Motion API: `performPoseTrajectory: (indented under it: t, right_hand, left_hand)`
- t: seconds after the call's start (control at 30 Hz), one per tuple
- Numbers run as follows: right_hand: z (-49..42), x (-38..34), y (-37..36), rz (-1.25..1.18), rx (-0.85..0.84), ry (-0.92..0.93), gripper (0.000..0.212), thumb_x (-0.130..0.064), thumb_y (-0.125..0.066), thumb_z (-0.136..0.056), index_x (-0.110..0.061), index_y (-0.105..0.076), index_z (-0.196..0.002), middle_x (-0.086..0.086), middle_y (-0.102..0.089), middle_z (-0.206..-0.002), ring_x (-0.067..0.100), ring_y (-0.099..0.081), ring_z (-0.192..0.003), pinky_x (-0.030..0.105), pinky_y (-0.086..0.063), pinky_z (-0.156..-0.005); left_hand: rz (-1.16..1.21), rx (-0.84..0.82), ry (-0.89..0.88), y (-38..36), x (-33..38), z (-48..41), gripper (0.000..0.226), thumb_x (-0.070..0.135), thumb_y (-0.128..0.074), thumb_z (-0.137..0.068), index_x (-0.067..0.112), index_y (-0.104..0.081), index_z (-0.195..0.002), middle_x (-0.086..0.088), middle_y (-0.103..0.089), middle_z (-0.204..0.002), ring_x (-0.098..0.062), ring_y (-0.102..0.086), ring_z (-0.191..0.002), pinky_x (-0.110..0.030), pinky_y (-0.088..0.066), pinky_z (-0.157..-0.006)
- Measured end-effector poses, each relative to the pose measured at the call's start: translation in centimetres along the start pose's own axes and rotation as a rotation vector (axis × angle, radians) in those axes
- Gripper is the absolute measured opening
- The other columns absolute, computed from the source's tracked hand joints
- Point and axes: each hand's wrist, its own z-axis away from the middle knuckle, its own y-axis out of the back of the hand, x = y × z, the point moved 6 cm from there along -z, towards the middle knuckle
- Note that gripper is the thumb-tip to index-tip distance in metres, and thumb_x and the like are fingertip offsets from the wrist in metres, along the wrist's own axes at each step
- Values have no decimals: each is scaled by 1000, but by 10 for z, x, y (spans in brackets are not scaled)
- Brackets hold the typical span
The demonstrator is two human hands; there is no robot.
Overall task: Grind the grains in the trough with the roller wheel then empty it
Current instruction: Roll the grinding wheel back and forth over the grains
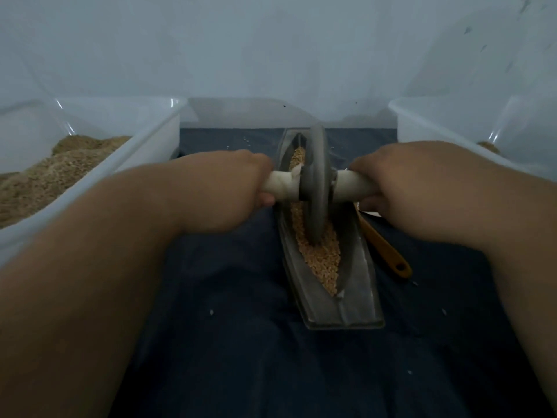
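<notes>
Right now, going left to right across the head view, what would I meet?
left bin → left hand → roller wheel → right hand → right bin

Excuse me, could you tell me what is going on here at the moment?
A person is grinding grains. The left grip and the right grip, both bare hands, each hold one white handle of the roller wheel, which stands upright in the metal trough on a dark cloth. The grains look coarse, and the trough is not yet emptied. A clear bin on the left holds brownish meal, and an orange-handled tool lies beside the trough.
</notes>
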Motion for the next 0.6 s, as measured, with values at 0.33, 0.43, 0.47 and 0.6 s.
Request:
performPoseTrajectory:
  t: [0.33, 0.43, 0.47, 0.6]
  right_hand:
    - [-4, 0, -10, -20, -108, -81, 18, -21, -59, -90, -23, -56, -108, -3, -52, -88, 15, -50, -79, 30, -30, -64]
    - [-11, 5, -17, -45, -6, -94, 25, -9, -58, -81, -25, -58, -101, 0, -56, -86, 20, -55, -74, 35, -48, -67]
    - [-13, 6, -18, -51, 19, -98, 26, -9, -57, -80, -25, -58, -99, 0, -55, -84, 20, -55, -72, 37, -50, -67]
    - [-16, 9, -17, -67, 90, -64, 22, -16, -64, -82, -30, -58, -99, -4, -56, -83, 17, -55, -70, 37, -51, -64]
  left_hand:
    - [11, -19, -16, 3, 7, 5, 23, 48, -46, -93, 25, -48, -98, 5, -53, -91, -12, -52, -78, -33, -37, -67]
    - [-11, 68, 21, 1, 7, 0, 18, 44, -48, -95, 28, -39, -92, 8, -43, -83, -13, -47, -72, -34, -35, -66]
    - [-21, 90, 36, 1, 7, -1, 19, 44, -47, -95, 28, -37, -91, 8, -41, -82, -14, -47, -73, -35, -36, -67]
    - [-50, 106, 56, 2, 5, -3, 20, 44, -46, -96, 28, -35, -91, 5, -43, -88, -16, -46, -76, -36, -34, -68]
